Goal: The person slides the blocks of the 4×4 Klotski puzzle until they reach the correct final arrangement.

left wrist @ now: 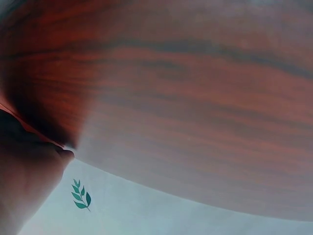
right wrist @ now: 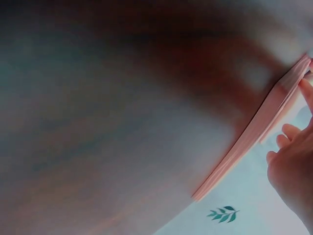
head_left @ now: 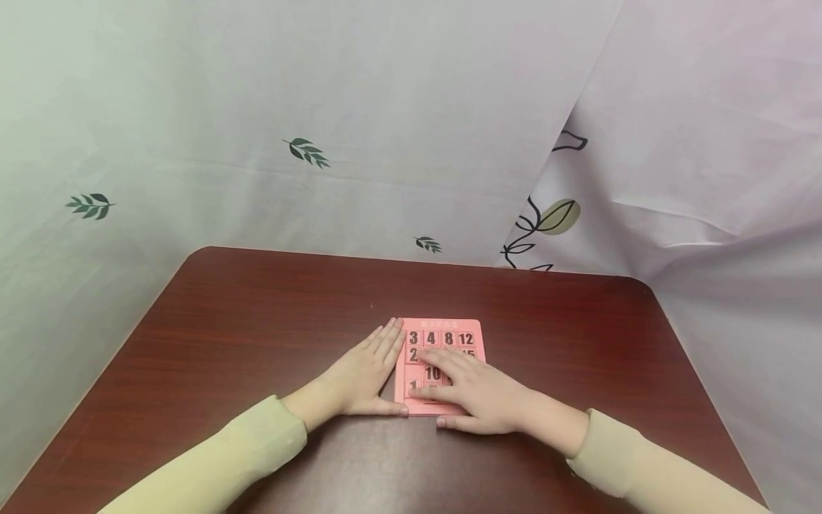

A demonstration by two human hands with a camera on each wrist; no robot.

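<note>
A pink number slide puzzle (head_left: pixel 448 338) lies flat on the table, its top row reading 3, 4, 8, 12. A gap shows in the left column between the 2 tile (head_left: pixel 413 356) and the 1 tile. Along the puzzle's left edge rests my left hand (head_left: pixel 364 375), fingers straight, with the thumb at the near left corner. My right hand (head_left: pixel 484 395) reaches over the lower right part from the right, fingers spread and fingertips at the tiles, hiding several of them. The right wrist view catches the puzzle's side edge (right wrist: pixel 254 129) beside that hand.
The dark red wooden table (head_left: pixel 270 307) has rounded far corners. Pale cloth (head_left: pixel 385 107) with leaf prints hangs behind it and along its sides. In the left wrist view, the table's wood grain (left wrist: pixel 195 98) fills most of the picture.
</note>
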